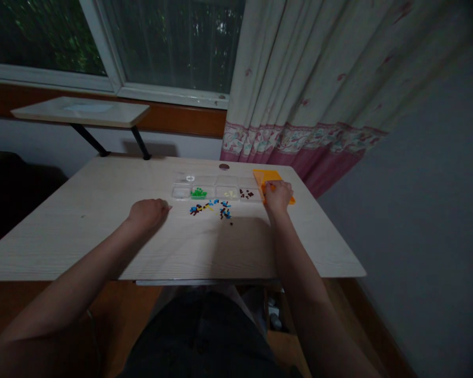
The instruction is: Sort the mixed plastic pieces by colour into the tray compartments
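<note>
My left hand (147,212) rests on the table in a loose fist, left of the scattered pieces, with nothing seen in it. Over the orange plastic tray (275,175) my right hand (278,194) bends down, its fingers pinched together at the tray's left side. Whatever those fingers hold is hidden. A clear compartment box (181,193) lies left of the tray. Its front compartments hold green pieces (199,193), a few pale yellow pieces (229,195) and dark brown pieces (246,193). Small blue, brown and yellow pieces (225,211) lie mixed in front of the box.
One dark piece (231,224) sits apart, nearer to me. A raised shelf (82,111) on black legs stands at the table's back left. A round dark cap (224,166) is set in the table (102,210) behind the box. Curtain and wall border the right side.
</note>
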The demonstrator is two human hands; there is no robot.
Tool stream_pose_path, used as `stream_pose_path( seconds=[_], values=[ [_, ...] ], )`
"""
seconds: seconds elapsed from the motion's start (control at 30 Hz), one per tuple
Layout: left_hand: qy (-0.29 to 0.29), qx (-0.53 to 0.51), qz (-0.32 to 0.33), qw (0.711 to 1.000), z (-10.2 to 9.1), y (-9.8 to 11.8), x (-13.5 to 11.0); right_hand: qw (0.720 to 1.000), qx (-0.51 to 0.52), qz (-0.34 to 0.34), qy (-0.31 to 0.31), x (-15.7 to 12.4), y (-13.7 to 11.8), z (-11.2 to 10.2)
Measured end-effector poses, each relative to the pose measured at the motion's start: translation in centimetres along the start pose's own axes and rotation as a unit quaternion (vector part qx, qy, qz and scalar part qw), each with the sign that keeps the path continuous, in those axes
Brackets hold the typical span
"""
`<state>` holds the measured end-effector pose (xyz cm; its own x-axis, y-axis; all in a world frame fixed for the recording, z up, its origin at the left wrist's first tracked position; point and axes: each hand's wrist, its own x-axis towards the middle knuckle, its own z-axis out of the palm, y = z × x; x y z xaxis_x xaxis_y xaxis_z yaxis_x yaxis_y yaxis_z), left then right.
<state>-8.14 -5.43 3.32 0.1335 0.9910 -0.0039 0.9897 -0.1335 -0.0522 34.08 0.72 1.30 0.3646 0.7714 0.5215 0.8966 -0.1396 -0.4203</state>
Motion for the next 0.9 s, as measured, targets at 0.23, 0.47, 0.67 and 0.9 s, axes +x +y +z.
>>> stream_pose_path(
  seconds=[0.23,0.47,0.67,0.9],
  values=[
    [0.037,0.059,0.000,0.998,1.7,0.9,-0.9,1.000,0.017,-0.018,-0.002,-0.2,-0.2,-0.1],
    [0.039,0.014,0.036,0.999,0.8,1.9,0.0,0.996,0.055,-0.073,0.022,-0.7,-1.5,0.0],
    [0.104,-0.241,0.079,0.962,0.0,6.7,3.1,0.956,0.145,-0.252,-0.044,-3.6,-5.8,0.5],
    [0.137,-0.473,0.093,0.866,2.1,10.6,6.0,0.911,0.147,-0.365,-0.124,-6.5,-9.2,1.5]
  ],
)
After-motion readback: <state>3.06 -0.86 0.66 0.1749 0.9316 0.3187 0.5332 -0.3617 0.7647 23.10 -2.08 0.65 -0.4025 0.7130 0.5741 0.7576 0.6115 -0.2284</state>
